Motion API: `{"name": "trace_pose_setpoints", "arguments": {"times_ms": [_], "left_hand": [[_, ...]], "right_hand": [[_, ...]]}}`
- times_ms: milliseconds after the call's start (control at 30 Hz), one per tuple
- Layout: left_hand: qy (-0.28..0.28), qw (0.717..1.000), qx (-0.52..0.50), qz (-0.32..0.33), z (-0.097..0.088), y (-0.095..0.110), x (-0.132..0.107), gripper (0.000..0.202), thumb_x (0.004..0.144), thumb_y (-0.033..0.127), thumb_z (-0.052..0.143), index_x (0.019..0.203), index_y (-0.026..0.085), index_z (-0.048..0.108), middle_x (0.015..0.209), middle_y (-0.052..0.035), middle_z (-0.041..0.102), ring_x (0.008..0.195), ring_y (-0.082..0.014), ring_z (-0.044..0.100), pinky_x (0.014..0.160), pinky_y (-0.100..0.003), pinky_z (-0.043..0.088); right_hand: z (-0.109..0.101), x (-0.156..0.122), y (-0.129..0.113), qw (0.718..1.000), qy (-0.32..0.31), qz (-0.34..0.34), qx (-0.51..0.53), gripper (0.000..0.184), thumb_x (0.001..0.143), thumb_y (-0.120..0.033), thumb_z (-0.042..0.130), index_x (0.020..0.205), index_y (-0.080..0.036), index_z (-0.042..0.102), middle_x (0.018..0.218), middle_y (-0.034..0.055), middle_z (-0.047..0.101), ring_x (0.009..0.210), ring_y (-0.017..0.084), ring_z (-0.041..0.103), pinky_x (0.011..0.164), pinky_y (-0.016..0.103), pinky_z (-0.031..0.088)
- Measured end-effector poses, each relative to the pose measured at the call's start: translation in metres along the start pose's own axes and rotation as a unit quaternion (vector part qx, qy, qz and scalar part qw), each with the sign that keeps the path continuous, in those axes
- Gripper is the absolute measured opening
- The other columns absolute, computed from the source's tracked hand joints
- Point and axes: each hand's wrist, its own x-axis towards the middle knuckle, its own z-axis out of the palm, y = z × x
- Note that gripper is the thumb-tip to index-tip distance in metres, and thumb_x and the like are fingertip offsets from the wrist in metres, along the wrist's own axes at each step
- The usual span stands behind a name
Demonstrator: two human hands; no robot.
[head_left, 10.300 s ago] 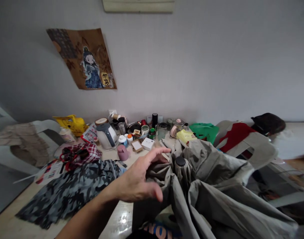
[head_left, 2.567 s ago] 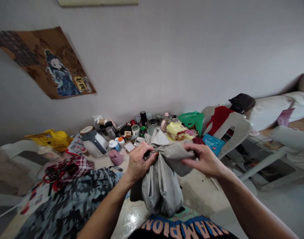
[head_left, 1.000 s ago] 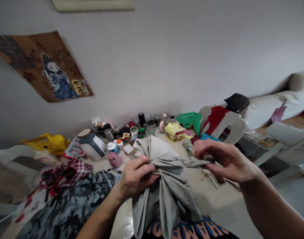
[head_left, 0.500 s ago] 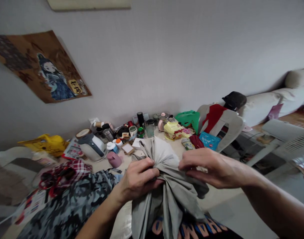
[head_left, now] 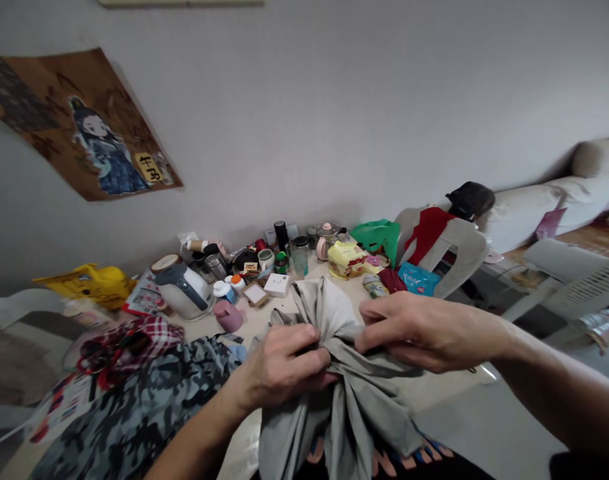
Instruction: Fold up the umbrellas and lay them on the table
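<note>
Grey folds fill both sets of fingers. The left hand [head_left: 284,370] has its fingers [head_left: 304,340] curled shut round the gathered neck of a grey cloth [head_left: 357,407], knuckles up. The right hand [head_left: 424,330] meets it from the right, its fingers [head_left: 379,313] pinched narrowly on a strand of the same cloth, just beside the left hand. Above the grip a loose flap stands up. Below it the rest hangs in pleats over the near edge of the counter [head_left: 449,390], against the person's body.

In my judgement, the gather holds best with the left fist tight and low on the neck. The right hand should draw its strand snug against that fist, so no pleat slips out between the hands.

Further out on the left, a camouflage cloth [head_left: 134,407] and a red checked cloth [head_left: 134,333] lie on the counter. Behind the hands are a pink cup [head_left: 227,317], a white kettle [head_left: 184,290], a small white box [head_left: 277,285] and a crowd of jars by the wall.

A yellow packet [head_left: 347,257] and a blue packet [head_left: 418,277] lie to the right, their print too small to read. A poster [head_left: 84,133] shows a cartoon figure in blue, with a yellow tag bearing two dark characters I cannot make out. Pink and blue shirt lettering [head_left: 384,460] peeks out beneath the cloth, too hidden to read.
</note>
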Motion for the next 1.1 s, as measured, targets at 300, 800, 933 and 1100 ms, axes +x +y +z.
{"name": "trace_pose_setpoints", "arguments": {"times_ms": [300, 800, 933, 1100], "left_hand": [[0.011, 1.000, 0.007, -0.016, 0.000, -0.002, -0.004, 0.027, 0.095, 0.036, 0.050, 0.079, 0.017, 0.062, 0.075, -0.0045, 0.063, 0.062, -0.0116, 0.057, 0.053, -0.024, 0.039], [0.051, 0.998, -0.041, -0.011, 0.006, -0.004, -0.002, 0.018, 0.091, 0.031, 0.057, 0.088, 0.015, 0.064, 0.105, -0.0143, 0.068, 0.092, -0.0164, 0.068, 0.074, -0.020, 0.055], [0.059, 0.996, -0.065, -0.005, 0.006, -0.003, 0.000, 0.014, 0.091, 0.027, 0.059, 0.087, 0.015, 0.063, 0.095, -0.0110, 0.071, 0.080, -0.0134, 0.069, 0.071, -0.019, 0.054], [0.050, 0.998, -0.027, -0.035, 0.004, 0.000, -0.002, 0.019, 0.092, 0.030, 0.056, 0.080, 0.016, 0.062, 0.084, -0.0072, 0.067, 0.068, -0.0113, 0.063, 0.059, -0.019, 0.048]], "right_hand": [[-0.015, -0.015, 0.010, 0.998, 0.012, 0.046, -0.035, 0.024, 0.090, -0.009, 0.046, 0.087, -0.019, 0.068, 0.092, 0.0063, 0.056, 0.075, 0.013, 0.054, 0.067, 0.023, 0.045], [0.016, 0.001, 0.012, 0.973, -0.006, -0.063, 0.224, 0.024, 0.093, -0.027, 0.058, 0.110, -0.011, 0.061, 0.124, 0.0182, 0.057, 0.117, 0.021, 0.054, 0.102, 0.035, 0.043], [0.018, -0.001, 0.014, 0.975, -0.003, -0.039, 0.217, 0.024, 0.090, -0.021, 0.060, 0.111, -0.010, 0.061, 0.125, 0.0176, 0.056, 0.117, 0.021, 0.054, 0.104, 0.035, 0.043], [0.015, -0.009, 0.014, 0.982, 0.011, 0.002, 0.189, 0.022, 0.091, -0.024, 0.061, 0.110, -0.013, 0.065, 0.126, 0.0153, 0.054, 0.117, 0.020, 0.055, 0.102, 0.033, 0.043]]}}
